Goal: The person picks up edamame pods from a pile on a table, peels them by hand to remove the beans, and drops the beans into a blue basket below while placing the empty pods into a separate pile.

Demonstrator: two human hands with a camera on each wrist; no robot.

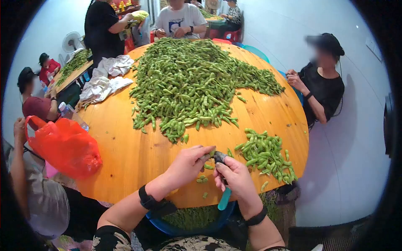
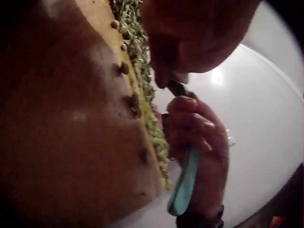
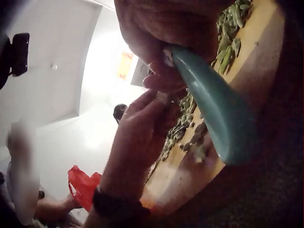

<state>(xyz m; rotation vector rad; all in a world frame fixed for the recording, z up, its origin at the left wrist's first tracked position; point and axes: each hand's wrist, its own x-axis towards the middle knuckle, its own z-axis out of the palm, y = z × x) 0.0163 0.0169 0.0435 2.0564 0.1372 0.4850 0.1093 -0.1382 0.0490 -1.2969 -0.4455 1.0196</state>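
Note:
Near the table's front edge, my right hand [image 1: 236, 178] grips a tool with a teal handle [image 1: 225, 198], its dark end at the fingertips. The same handle [image 3: 213, 109] hangs below the fingers in the right wrist view. My left hand [image 1: 187, 165] pinches a green pod [image 1: 212, 154] against that dark end, and the two hands nearly meet. In the left wrist view the right hand [image 2: 197, 128] is curled round the handle [image 2: 184, 185]. A few loose pods [image 1: 202, 179] lie on the wood beneath the hands.
A large heap of pods [image 1: 184, 83] covers the table's middle; a smaller pile [image 1: 268, 154] lies at right. A red bag [image 1: 65, 146] and white cloths [image 1: 104, 79] are at left. A blue tub [image 1: 167, 229] stands below the edge. Several people surround the tables.

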